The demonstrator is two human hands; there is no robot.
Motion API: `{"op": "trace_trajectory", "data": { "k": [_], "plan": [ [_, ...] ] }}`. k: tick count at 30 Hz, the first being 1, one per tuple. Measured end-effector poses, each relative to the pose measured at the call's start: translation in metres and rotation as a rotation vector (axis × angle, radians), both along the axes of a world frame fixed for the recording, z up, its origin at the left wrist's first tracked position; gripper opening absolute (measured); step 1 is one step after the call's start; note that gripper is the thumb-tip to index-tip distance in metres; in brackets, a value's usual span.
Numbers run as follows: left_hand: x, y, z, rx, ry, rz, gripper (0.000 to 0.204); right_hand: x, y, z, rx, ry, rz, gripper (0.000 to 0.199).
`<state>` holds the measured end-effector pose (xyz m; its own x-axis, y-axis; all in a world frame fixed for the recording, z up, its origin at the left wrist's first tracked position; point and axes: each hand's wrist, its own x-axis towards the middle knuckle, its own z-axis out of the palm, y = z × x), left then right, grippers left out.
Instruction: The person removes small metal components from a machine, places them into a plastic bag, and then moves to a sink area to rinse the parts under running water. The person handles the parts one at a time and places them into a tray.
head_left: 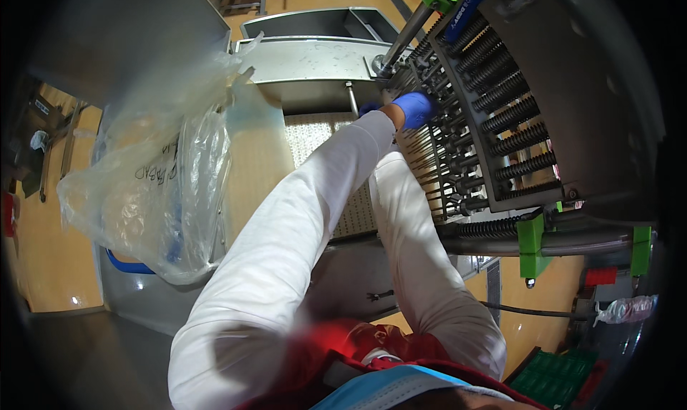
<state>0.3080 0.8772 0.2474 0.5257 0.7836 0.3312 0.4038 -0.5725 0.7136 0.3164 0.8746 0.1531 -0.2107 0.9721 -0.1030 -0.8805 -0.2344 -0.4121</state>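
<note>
My left hand (413, 109), in a blue glove with a white sleeve, reaches up to a row of thin metal needles (436, 159) on the tilted head of a steel machine (572, 88). Its fingers curl against the needles, and I cannot tell whether they grip anything. My right arm runs up under the left one. Only a bit of my right hand's blue glove (368, 108) shows beside the left wrist; the rest is hidden. Rows of black coil springs (504, 120) sit right of the needles. A perforated belt (315, 134) lies beneath my arms.
A clear plastic bag (154, 188) hangs over a grey bin with a blue rail (129, 265) at the left. A steel trough (315, 63) stands behind the belt. Green brackets (531, 245) clamp a steel shaft at the right. A green crate (558, 378) sits on the orange floor.
</note>
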Motion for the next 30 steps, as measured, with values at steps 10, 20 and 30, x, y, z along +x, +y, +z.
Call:
{"op": "trace_trajectory", "data": {
  "k": [10,20,30],
  "plan": [
    [-0.024,-0.025,0.032,0.253,0.207,-0.160,0.029,0.017,-0.068,0.043,-0.162,-0.466,-0.106,0.021],
    [-0.069,0.030,0.132,0.556,0.140,0.376,0.029,0.053,-0.288,0.159,0.064,-0.690,-0.075,0.017],
    [-0.055,-0.004,0.136,0.427,-0.006,0.270,0.021,0.145,-0.498,0.201,-0.142,-0.840,-0.190,0.038]
  ]
}}
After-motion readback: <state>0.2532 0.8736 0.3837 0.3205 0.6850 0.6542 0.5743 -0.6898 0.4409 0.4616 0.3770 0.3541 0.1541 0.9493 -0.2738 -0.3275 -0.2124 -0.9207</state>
